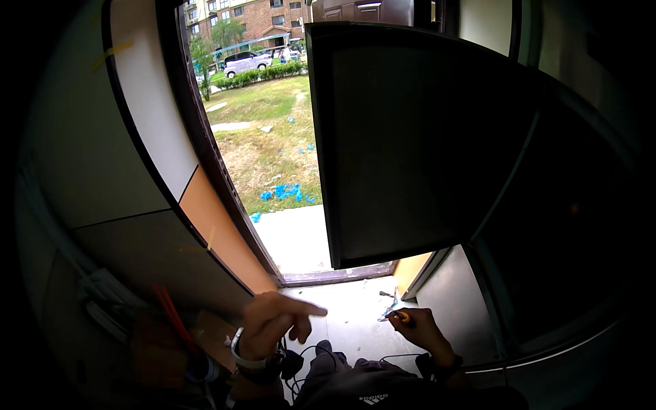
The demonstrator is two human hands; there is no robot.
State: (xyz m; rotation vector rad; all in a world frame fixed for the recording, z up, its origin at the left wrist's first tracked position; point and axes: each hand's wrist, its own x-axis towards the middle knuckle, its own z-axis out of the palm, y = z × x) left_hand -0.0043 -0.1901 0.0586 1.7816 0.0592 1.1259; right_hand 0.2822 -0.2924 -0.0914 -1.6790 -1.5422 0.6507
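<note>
My left hand (pixel 273 320) is raised in front of me with its index finger stretched out to the right and the other fingers loosely bent. Nothing shows in it, and a watch or band (pixel 247 362) circles the wrist. Over on the right, my right hand (pixel 424 331) is closed round a small tool with a yellow and black handle (pixel 406 318), which looks like a screwdriver; its tip is hard to make out. Both hands are in the air below a large dark framed panel (pixel 410 150) and touch neither it nor each other.
An open doorway with a dark frame (pixel 225 171) leads out to grass (pixel 273 137). Small debris (pixel 388 311) lies on the pale floor (pixel 348 321) near the sill. Dark cables (pixel 307 352) hang by my legs. Red strips (pixel 171 314) and a brown carton (pixel 215 335) stand at left.
</note>
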